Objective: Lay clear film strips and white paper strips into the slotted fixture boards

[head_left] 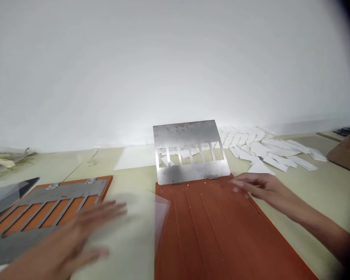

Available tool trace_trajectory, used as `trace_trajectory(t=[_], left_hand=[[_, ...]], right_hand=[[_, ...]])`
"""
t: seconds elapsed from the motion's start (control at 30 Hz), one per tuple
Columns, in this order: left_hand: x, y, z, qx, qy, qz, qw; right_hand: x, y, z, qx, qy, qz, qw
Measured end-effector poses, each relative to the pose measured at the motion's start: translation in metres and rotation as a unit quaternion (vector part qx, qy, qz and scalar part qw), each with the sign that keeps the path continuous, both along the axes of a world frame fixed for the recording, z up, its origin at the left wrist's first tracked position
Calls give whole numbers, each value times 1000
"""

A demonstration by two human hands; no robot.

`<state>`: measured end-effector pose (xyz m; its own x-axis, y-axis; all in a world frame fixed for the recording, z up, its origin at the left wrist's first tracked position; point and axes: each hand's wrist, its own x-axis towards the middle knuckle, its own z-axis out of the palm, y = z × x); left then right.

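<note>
The left hand (67, 237) is blurred, its fingers spread open and gripping nothing, above the pale table (315, 202), between a flat orange board (89, 202) and a clear plastic sheet (161, 217). Whether it touches anything, I cannot tell. The right hand (259, 188) has its fingers loosely curled and empty, just at the right edge of a larger orange board (221, 237); contact with that edge is unclear. A steel stencil plate (189, 134) with 6 slots stands tilted up from that board's far edge, joined by 2 hinges. A second slotted steel stencil plate (64, 192) lies flat on the left board, and a dark wedge-shaped piece (8, 196) sits beside it. Beyond the raised plate, white paper strips (262, 149) lie heaped on the table, with a white sheet (134, 157) to their left and cardboard (348, 151) at the far right
</note>
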<state>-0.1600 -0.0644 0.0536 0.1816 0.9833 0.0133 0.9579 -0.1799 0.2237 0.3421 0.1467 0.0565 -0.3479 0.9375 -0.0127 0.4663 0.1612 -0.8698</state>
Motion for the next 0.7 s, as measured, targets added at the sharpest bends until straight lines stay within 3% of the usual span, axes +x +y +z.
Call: trace_trajectory(t=[0.07,0.13,0.23,0.3,0.4,0.5,0.6,0.7], left_hand=[[-10,25,21,-24,6,81,996],[-14,56,29,-69,-19,70,995],[-10,89,21,-100,-33,37,994],[-6,96,9,-106,-39,18,993],[-7,91,-9,-104,-54,10,993],[-16,89,-16,-101,-65,38,992],[-22,98,-14,-108,-75,57,990],[-21,107,-5,-149,-103,31,983]], right_hand=[[-43,-15,19,25,-48,121,991],[-85,-26,33,39,-73,192,978],[-137,-34,39,65,-146,232,960],[-160,-36,34,71,-174,250,950],[-180,-38,23,71,-215,269,936],[-192,-40,16,78,-234,253,936],[-204,-35,16,86,-238,250,935],[-215,-26,15,72,-227,273,932]])
